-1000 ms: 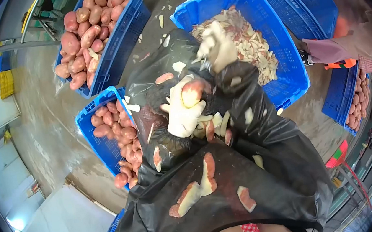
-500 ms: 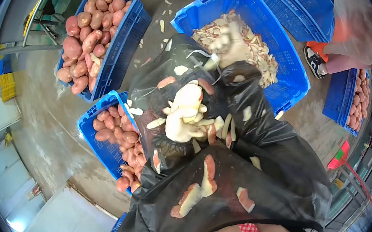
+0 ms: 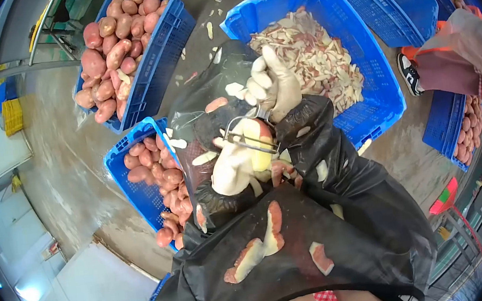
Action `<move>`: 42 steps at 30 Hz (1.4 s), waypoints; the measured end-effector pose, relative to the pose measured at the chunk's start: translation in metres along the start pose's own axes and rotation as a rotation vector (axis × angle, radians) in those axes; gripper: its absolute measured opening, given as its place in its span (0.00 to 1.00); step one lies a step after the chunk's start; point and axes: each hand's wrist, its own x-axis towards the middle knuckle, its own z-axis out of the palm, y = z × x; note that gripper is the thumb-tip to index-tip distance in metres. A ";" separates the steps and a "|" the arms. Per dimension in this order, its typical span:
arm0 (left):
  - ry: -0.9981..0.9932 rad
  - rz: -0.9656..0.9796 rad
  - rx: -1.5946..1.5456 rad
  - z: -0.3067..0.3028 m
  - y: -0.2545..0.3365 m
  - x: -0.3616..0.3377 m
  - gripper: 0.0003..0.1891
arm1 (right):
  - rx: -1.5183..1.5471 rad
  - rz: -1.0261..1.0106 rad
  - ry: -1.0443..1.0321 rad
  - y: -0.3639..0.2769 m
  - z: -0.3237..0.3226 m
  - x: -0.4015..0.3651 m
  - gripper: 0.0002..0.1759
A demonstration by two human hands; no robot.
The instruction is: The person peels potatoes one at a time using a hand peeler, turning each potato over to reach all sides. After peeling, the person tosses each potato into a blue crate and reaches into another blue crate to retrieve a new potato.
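My left hand [image 3: 232, 168], in a whitish glove, is closed around a partly peeled potato [image 3: 261, 148] low over my lap. Red skin remains on the potato's far side, and pale flesh shows elsewhere. A metal-framed peeler [image 3: 262, 112] is in my gloved right hand [image 3: 272, 84], its fingers curled and its frame lying across the potato. Strips of potato peel [image 3: 272, 230] are scattered over my black apron [image 3: 359, 244] and around both hands.
Ahead to the right stands a blue crate [image 3: 372, 76] heaped with peelings. Two blue crates of red potatoes [image 3: 104, 89] sit to my left. Another person's leg and shoe [image 3: 409, 75] are at the right, near more crates. Peel bits dot the wet floor.
My right hand, blurred over the peelings crate before, has come back toward my left hand, bringing the peeler over the potato. The potato's red-skinned part now shows.
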 end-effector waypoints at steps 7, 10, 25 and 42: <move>0.068 -0.048 0.837 0.016 -0.005 0.001 0.32 | -0.482 -0.279 0.292 -0.032 -0.023 0.013 0.16; 0.063 -0.132 0.474 0.016 -0.009 0.006 0.34 | -0.414 -0.168 0.293 -0.030 0.008 -0.023 0.16; 0.267 0.032 -0.516 0.003 -0.024 -0.007 0.23 | -0.223 -0.072 0.023 0.015 0.012 -0.034 0.20; 0.144 -0.146 0.336 0.020 -0.001 0.001 0.37 | -0.310 0.027 0.188 -0.002 0.007 -0.016 0.16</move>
